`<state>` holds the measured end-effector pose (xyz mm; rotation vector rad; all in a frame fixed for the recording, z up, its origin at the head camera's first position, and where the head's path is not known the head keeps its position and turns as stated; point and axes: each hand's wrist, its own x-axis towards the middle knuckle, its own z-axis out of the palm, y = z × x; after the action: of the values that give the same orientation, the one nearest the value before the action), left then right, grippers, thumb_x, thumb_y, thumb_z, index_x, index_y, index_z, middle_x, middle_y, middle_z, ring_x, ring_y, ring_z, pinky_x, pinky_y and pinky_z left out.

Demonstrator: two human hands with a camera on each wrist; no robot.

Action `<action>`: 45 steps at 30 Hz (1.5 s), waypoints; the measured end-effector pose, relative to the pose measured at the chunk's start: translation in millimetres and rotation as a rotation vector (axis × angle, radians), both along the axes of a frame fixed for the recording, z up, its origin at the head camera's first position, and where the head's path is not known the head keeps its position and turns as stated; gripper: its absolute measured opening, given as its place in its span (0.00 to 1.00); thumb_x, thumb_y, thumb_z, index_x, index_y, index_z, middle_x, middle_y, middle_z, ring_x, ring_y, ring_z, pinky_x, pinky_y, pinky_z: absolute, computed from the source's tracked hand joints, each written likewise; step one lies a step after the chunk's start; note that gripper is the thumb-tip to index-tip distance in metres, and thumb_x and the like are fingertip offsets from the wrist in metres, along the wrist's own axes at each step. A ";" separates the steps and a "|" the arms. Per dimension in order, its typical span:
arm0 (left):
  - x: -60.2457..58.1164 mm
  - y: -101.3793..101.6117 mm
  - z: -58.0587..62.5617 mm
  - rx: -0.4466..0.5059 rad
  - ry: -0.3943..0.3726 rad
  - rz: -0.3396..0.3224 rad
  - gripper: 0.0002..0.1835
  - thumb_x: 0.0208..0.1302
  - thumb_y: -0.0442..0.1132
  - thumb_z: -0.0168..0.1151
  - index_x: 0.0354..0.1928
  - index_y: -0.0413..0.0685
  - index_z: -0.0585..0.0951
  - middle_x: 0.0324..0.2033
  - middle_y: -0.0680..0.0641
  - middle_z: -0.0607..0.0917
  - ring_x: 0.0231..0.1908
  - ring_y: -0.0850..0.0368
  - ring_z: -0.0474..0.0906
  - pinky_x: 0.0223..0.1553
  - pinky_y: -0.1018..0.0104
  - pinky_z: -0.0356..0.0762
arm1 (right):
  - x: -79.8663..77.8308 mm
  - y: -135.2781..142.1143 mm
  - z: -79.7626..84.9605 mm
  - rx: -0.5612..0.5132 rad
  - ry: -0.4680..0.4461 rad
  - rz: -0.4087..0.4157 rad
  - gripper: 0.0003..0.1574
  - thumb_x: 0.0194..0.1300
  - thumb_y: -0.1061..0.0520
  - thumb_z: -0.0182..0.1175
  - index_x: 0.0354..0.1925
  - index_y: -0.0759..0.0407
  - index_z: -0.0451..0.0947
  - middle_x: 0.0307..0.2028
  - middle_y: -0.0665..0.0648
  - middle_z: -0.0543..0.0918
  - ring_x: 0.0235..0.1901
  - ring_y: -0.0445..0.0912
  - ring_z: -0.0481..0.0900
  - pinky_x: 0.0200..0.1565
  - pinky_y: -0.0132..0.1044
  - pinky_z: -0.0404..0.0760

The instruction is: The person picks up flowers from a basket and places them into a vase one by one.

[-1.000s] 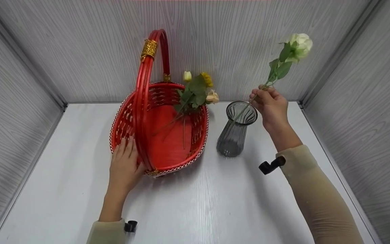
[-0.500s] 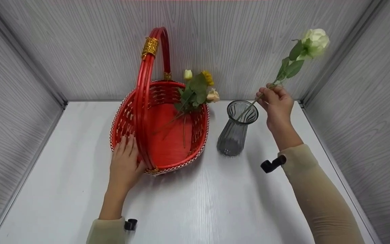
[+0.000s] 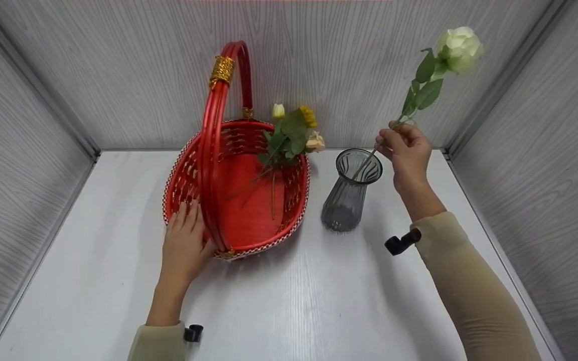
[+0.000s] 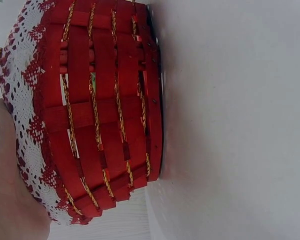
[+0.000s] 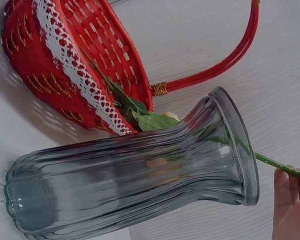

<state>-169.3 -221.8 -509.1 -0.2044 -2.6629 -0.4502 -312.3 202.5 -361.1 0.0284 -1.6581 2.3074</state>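
My right hand (image 3: 407, 153) pinches the green stem of a white rose (image 3: 459, 49), with the bloom up and to the right. The stem's lower part slants into the mouth of a grey ribbed glass vase (image 3: 344, 205); the right wrist view shows the stem (image 5: 277, 164) passing over the vase rim (image 5: 240, 145). My left hand (image 3: 183, 245) rests on the near left rim of a red woven basket (image 3: 251, 235), fingers extended over the edge and thumb beside the handle's base. In the left wrist view, part of that hand (image 4: 12, 185) lies against the lace trim (image 4: 30, 140).
Inside the basket several stems lean on its right side: a pale tulip (image 3: 278, 111), a yellow flower (image 3: 307, 116) and a peach flower (image 3: 315, 142) among leaves. The tall red handle (image 3: 212, 130) arches over the basket. Grey panels (image 3: 349, 60) enclose the white table (image 3: 279, 311).
The right hand has shifted slightly right and up, and the rose bloom has moved right and higher. Less of the stem reaches into the vase. Left hand, basket and vase look unmoved.
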 end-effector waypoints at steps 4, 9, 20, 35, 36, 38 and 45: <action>-0.4 -0.6 -0.3 0.006 -0.010 0.007 0.38 0.65 0.49 0.55 0.73 0.34 0.63 0.72 0.35 0.65 0.75 0.36 0.53 0.74 0.40 0.49 | 0.0 -3.1 -1.0 0.040 0.034 0.015 0.13 0.63 0.66 0.65 0.47 0.67 0.78 0.36 0.61 0.82 0.34 0.48 0.85 0.41 0.38 0.87; -1.1 -1.4 -0.1 0.014 0.006 0.010 0.38 0.66 0.51 0.52 0.73 0.34 0.63 0.71 0.35 0.66 0.74 0.36 0.54 0.74 0.41 0.49 | -0.4 -7.9 -3.9 0.083 0.060 0.038 0.12 0.63 0.67 0.64 0.46 0.68 0.78 0.38 0.61 0.81 0.34 0.49 0.84 0.41 0.38 0.87; -2.4 -1.0 -0.4 0.001 -0.008 0.004 0.39 0.65 0.50 0.54 0.73 0.35 0.62 0.72 0.35 0.66 0.75 0.36 0.54 0.75 0.41 0.48 | 2.6 -11.6 -9.1 0.203 0.048 0.108 0.11 0.69 0.58 0.61 0.44 0.66 0.80 0.36 0.62 0.84 0.35 0.49 0.85 0.42 0.38 0.87; -6.1 2.7 0.0 0.020 0.025 -0.006 0.37 0.63 0.46 0.55 0.71 0.32 0.65 0.71 0.34 0.67 0.74 0.34 0.55 0.74 0.39 0.50 | 2.2 -15.7 -4.5 0.361 0.104 0.158 0.14 0.70 0.56 0.61 0.42 0.68 0.79 0.35 0.63 0.85 0.35 0.51 0.87 0.39 0.39 0.88; -7.0 3.5 0.6 0.021 0.029 -0.005 0.37 0.62 0.46 0.55 0.71 0.31 0.66 0.70 0.34 0.68 0.73 0.34 0.56 0.73 0.39 0.50 | 2.2 -15.5 -3.7 0.376 0.106 0.156 0.14 0.70 0.55 0.62 0.42 0.68 0.79 0.35 0.62 0.85 0.35 0.50 0.87 0.40 0.38 0.88; -8.2 4.9 1.1 0.021 0.038 -0.007 0.37 0.62 0.45 0.55 0.70 0.30 0.67 0.70 0.33 0.68 0.73 0.33 0.56 0.73 0.38 0.51 | 1.9 -15.8 -3.5 0.406 0.111 0.141 0.15 0.69 0.55 0.62 0.41 0.68 0.80 0.34 0.62 0.86 0.35 0.50 0.87 0.39 0.37 0.88; -1.2 2.4 -4.1 0.011 0.011 0.006 0.38 0.60 0.45 0.60 0.70 0.31 0.66 0.69 0.33 0.69 0.73 0.33 0.56 0.73 0.39 0.51 | 9.5 -25.8 -10.1 0.478 0.061 0.095 0.12 0.69 0.56 0.62 0.42 0.66 0.80 0.36 0.66 0.85 0.35 0.53 0.86 0.38 0.39 0.88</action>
<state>-170.5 -219.4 -513.1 -0.1952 -2.6491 -0.4599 -302.9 176.8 -371.2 0.2811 -2.1730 1.8947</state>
